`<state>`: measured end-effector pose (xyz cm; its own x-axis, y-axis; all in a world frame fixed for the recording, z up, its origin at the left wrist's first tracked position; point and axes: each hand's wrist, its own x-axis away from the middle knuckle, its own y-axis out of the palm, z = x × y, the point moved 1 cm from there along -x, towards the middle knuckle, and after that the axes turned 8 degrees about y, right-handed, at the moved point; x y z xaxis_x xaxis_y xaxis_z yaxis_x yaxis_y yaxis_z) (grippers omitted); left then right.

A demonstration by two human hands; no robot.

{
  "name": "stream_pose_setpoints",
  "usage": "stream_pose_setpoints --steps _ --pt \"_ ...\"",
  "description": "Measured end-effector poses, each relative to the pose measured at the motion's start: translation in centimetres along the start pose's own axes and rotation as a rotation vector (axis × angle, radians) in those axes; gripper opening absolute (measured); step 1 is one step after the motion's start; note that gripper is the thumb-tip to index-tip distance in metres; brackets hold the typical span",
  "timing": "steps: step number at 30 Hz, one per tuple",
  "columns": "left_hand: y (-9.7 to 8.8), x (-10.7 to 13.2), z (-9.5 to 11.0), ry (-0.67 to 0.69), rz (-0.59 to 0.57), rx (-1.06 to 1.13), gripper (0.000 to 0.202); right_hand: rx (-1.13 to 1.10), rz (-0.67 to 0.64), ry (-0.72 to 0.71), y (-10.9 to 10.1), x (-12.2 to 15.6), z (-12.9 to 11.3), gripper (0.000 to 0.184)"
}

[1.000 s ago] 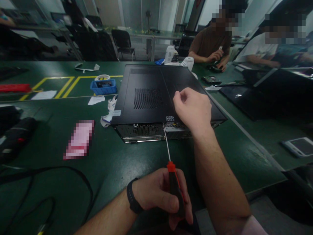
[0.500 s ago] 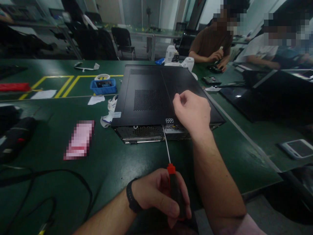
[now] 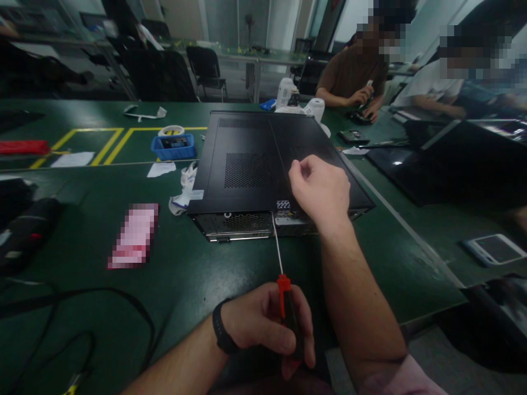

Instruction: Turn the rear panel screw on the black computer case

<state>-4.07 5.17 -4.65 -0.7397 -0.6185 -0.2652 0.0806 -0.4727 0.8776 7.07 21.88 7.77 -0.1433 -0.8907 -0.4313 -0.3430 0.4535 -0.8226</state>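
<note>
A black desktop computer case (image 3: 247,134) lies flat on the green table, its rear panel facing me. My left hand (image 3: 263,326), with a black band at the wrist, is wrapped around the red and black handle of a screwdriver (image 3: 278,247). The shaft points away from me and its tip meets the rear edge of the case, near the middle. On the top cover rests my right hand (image 3: 323,189), its fingers curled closed. Whatever those fingers may hold is hidden.
Left of the case are a blue bin (image 3: 173,146), a tape roll (image 3: 171,130), crumpled white wrapping (image 3: 184,189) and a blurred pink item (image 3: 135,233). A phone-like device (image 3: 496,249) and a dark laptop or monitor (image 3: 461,159) lie right. Two people (image 3: 356,71) sit beyond.
The screwdriver handle has swung slightly left in my left hand, its tip still at the case edge. My right hand stays curled on the cover. The view has shifted a little.
</note>
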Motion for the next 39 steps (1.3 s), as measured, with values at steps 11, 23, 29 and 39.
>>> stream_pose_setpoints --steps 11,23,29,39 --pt "-0.26 0.33 -0.07 0.009 -0.008 -0.002 0.033 -0.007 -0.004 0.007 0.07 -0.04 -0.01 0.033" --pt "0.05 0.10 0.04 0.006 0.018 0.003 0.032 -0.005 0.003 0.001 0.07 0.01 -0.01 0.034" --pt "0.54 0.11 0.71 -0.039 0.032 0.005 0.039 -0.004 0.010 -0.005 0.09 0.00 0.01 0.035" --pt "-0.09 0.24 0.06 0.024 0.005 -0.047 0.033 -0.010 0.013 -0.008 0.07 0.03 0.06 0.035"
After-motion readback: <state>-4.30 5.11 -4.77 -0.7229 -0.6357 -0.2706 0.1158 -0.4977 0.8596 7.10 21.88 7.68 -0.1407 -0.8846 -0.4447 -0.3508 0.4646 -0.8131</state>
